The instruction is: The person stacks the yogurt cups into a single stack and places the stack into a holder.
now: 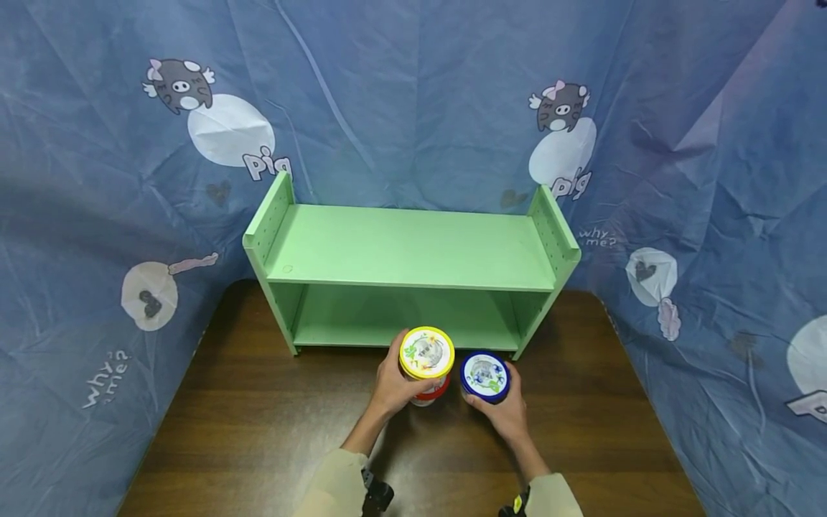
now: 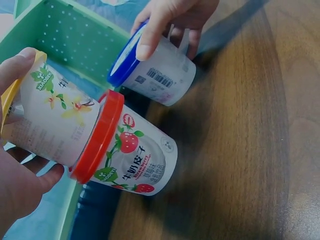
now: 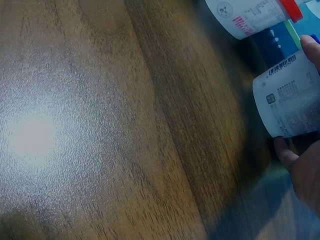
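My left hand grips a white tub with a yellow lid and vanilla flowers on its side. That yellow-lidded tub stands on top of a red-lidded tub printed with strawberries, its base at the red lid. On the right, my right hand holds a blue-lidded tub, thumb and fingers round its sides near the lid. In the right wrist view the blue-lidded tub shows a barcode, and part of the red-lidded tub appears beyond it.
Behind the tubs stands a green two-level shelf with raised side panels, at the back of the brown wooden table. A blue cloth with pig prints hangs behind and at both sides.
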Action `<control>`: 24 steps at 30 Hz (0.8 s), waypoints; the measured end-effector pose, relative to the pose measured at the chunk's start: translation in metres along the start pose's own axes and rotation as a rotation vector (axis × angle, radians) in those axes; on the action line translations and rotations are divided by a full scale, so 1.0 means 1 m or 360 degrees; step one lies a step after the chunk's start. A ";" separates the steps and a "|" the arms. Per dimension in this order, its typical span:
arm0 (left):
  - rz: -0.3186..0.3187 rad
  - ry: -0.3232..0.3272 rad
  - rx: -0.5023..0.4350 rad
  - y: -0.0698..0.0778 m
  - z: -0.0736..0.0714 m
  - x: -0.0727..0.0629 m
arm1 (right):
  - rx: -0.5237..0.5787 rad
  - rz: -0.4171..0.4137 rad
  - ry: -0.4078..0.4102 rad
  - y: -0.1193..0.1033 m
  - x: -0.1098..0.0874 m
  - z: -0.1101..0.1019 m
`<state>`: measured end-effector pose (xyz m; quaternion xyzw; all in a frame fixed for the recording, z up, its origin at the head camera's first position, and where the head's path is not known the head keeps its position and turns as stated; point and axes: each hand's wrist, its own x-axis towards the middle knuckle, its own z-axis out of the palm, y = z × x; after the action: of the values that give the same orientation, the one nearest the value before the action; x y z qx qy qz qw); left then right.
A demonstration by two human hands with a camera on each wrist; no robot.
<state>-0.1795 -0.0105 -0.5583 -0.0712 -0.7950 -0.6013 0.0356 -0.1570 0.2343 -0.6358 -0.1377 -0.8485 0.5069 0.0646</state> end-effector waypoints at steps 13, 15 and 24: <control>-0.0046 -0.0015 -0.0015 -0.001 0.002 0.001 | -0.0002 0.0014 0.0008 -0.002 -0.001 -0.001; -0.0046 -0.0021 -0.0033 -0.002 0.002 0.002 | -0.0003 0.0021 -0.0007 -0.003 -0.001 -0.001; -0.0052 -0.0071 -0.0067 -0.006 0.001 0.003 | 0.0013 0.0017 -0.0045 -0.006 0.000 -0.006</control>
<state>-0.1830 -0.0109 -0.5636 -0.0723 -0.7838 -0.6167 0.0064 -0.1559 0.2368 -0.6280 -0.1348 -0.8464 0.5127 0.0505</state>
